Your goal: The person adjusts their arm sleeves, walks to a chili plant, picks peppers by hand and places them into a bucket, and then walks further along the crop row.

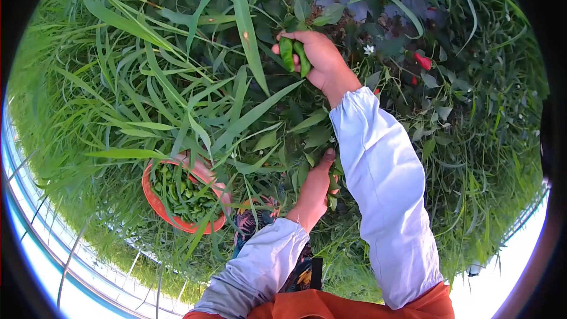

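Observation:
Two green chili peppers (286,53) lie in my right hand (316,56), its fingers curled around them beside the leafy pepper plants. Lower down, among dark leaves, is my left hand (313,192). Its thumb points up and its fingers are bent inward; a bit of green shows at them, but I cannot make out whether it is a leaf or a pepper. To the left of that hand, an orange-red bucket (155,204) holds many green peppers (186,195). Grass blades partly cover the bucket.
Long grass blades (245,35) cross in front of the plants. On the right, a red pepper (422,61) hangs near a small white flower (368,50). Thin metal hoops (68,260) curve along the lower left edge. Grey plastic sheeting (407,9) shows through the foliage at the top.

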Action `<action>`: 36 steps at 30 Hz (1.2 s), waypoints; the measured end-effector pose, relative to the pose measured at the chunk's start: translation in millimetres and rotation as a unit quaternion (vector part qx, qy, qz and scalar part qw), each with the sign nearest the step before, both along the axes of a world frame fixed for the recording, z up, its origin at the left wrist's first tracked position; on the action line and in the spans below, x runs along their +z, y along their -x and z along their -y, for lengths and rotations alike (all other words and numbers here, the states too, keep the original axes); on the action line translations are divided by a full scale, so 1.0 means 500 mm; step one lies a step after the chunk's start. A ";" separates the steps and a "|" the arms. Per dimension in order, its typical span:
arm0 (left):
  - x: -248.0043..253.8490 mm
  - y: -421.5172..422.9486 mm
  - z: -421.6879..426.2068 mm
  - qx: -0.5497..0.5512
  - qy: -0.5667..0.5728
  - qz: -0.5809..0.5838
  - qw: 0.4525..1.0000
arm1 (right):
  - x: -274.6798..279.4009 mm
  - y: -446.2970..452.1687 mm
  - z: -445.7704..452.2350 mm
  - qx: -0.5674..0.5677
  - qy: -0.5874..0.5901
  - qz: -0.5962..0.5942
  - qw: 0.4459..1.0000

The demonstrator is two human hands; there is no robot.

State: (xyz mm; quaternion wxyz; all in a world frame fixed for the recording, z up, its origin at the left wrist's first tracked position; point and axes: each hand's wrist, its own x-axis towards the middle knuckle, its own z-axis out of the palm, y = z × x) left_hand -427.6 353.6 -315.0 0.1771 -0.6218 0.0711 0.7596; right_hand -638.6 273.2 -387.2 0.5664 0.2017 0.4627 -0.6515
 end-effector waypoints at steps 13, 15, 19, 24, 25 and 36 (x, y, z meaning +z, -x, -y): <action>-0.053 -0.048 -0.049 -0.049 0.108 -0.044 0.992 | 0.305 -0.290 0.082 0.203 0.210 -0.017 0.956; -0.056 -0.041 -0.043 -0.089 0.167 0.014 0.982 | 0.310 -0.418 0.137 0.211 0.219 -0.139 0.943; 0.019 0.005 0.005 -0.001 0.059 0.074 0.996 | 0.339 -0.521 0.171 0.449 0.232 -0.263 0.822; 0.029 0.010 0.000 0.009 0.089 0.031 0.995 | 0.342 -0.540 0.104 0.399 0.233 -0.369 0.806; 0.031 0.013 0.006 0.033 0.089 0.027 0.995 | 0.340 -0.522 0.078 0.353 0.218 -0.405 0.815; 0.025 0.019 0.033 0.112 0.207 -0.001 0.972 | 0.111 -0.183 -0.454 -0.109 -0.305 -0.342 0.882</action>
